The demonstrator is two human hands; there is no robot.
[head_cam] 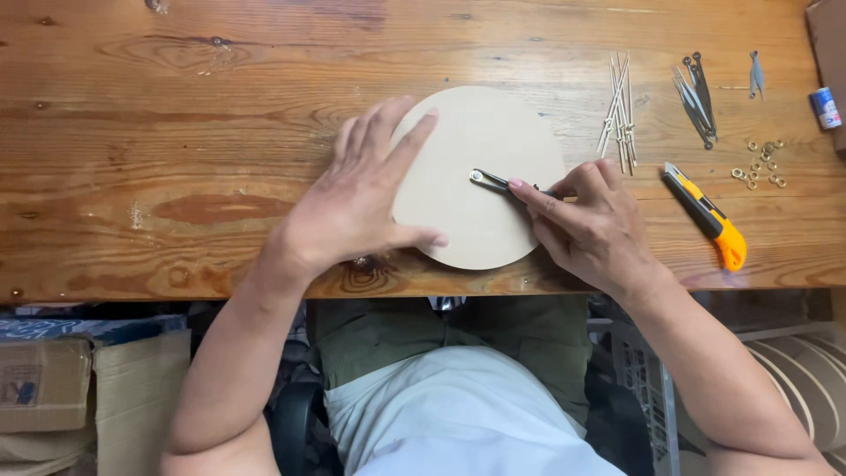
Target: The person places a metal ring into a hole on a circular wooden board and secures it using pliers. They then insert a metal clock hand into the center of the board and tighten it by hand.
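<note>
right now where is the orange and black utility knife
In the head view the orange and black utility knife lies on the wooden table, just right of the right hand, below the small metal rings.

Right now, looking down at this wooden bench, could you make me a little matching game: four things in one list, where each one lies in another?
Things:
1. round wooden disc
2. orange utility knife
3. bundle of thin wooden sticks
4. small metal rings

Places:
A. scattered near the right end of the bench
B. under the left hand, at the front edge
C. just beyond the right hand, past the disc's right rim
D. to the right of the right hand, lying aslant

Pairs: 1-B, 2-D, 3-C, 4-A
</note>
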